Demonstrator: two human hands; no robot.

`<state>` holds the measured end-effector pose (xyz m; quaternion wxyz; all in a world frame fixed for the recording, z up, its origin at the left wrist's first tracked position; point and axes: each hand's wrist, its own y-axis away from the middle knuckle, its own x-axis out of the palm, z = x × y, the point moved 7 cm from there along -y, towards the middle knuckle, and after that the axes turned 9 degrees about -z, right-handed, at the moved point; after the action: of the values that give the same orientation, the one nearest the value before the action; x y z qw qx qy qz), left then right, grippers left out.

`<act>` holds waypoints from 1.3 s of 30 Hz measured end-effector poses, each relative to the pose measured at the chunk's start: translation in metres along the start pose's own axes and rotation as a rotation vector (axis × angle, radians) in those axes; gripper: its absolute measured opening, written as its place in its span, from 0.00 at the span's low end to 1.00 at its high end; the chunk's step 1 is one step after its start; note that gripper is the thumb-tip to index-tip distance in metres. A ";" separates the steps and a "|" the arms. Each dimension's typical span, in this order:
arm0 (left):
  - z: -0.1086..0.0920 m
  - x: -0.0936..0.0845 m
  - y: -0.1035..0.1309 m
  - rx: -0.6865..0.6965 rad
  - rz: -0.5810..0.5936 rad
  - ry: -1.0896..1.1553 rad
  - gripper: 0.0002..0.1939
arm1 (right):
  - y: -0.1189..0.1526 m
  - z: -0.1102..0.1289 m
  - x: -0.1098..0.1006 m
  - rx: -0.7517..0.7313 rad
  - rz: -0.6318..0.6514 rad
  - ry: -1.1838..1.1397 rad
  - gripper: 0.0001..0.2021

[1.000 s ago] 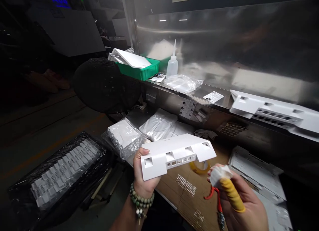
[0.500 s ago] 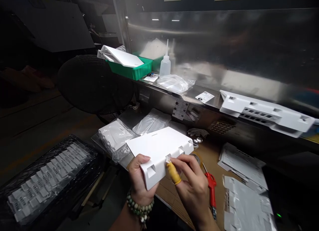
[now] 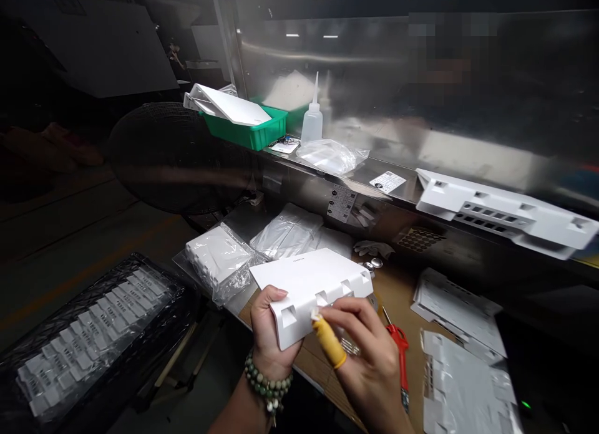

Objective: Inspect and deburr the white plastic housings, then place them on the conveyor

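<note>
My left hand (image 3: 274, 325) grips the near left end of a white plastic cover (image 3: 309, 269), thumb on its flat face and fingers underneath. Square notches line the cover's bent edge, and small dark lettering shows near its far side. At that edge, my right hand (image 3: 362, 343) is closed in a pinch, its thumb wearing a yellow finger cot (image 3: 331, 342). A small white piece (image 3: 316, 313) shows at the thumb tip; its kind is too small to make out. Whether it touches the cover is unclear.
Bagged white covers (image 3: 218, 253) lie left, near a black-wrapped crate (image 3: 98, 334). Red-handled tool (image 3: 401, 353) and more covers (image 3: 468, 384) lie right. The metal shelf holds a green bin (image 3: 262, 135), dropper bottle (image 3: 312, 123) and white slotted housing (image 3: 500, 212). A fan (image 3: 173, 159) stands behind.
The cover has shifted slightly right and tilted, showing more of its notched edge. My right hand has moved slightly down, its thumb tip now lower against the edge. My left hand still grips the cover.
</note>
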<state>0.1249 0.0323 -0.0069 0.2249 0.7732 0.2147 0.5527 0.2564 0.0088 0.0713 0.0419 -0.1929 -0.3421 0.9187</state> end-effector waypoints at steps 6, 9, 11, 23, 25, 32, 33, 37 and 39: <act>0.014 0.005 0.006 -0.197 0.116 0.010 0.24 | 0.012 0.028 0.028 -0.058 0.063 -0.147 0.12; 0.004 0.005 0.002 -0.110 0.189 0.023 0.22 | 0.014 0.033 0.026 0.028 0.220 -0.347 0.07; -0.009 0.002 -0.003 -0.011 0.260 0.031 0.26 | 0.012 0.018 0.004 0.179 0.161 -0.388 0.05; -0.035 -0.054 -0.020 0.051 0.424 -0.141 0.46 | 0.038 -0.134 -0.069 1.053 -0.549 -0.614 0.20; -0.034 -0.064 -0.023 0.065 0.192 -0.214 0.45 | 0.043 -0.129 -0.061 1.090 -0.471 -0.625 0.22; -0.031 -0.082 -0.022 0.096 -0.036 -0.391 0.48 | 0.047 -0.117 -0.054 1.075 -0.385 -0.671 0.20; -0.032 -0.084 -0.022 0.105 -0.049 -0.392 0.49 | 0.047 -0.116 -0.053 1.077 -0.376 -0.679 0.20; -0.040 -0.071 -0.017 0.142 0.032 -0.510 0.41 | 0.054 -0.120 -0.053 1.061 -0.384 -0.632 0.22; -0.044 -0.055 -0.017 0.150 0.081 -0.658 0.36 | 0.059 -0.125 -0.062 0.988 -0.447 -0.529 0.23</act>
<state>0.0652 0.0185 -0.0458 0.2027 0.9325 0.1396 0.2645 0.3644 0.0278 -0.0329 0.2322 0.1610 0.0943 0.9546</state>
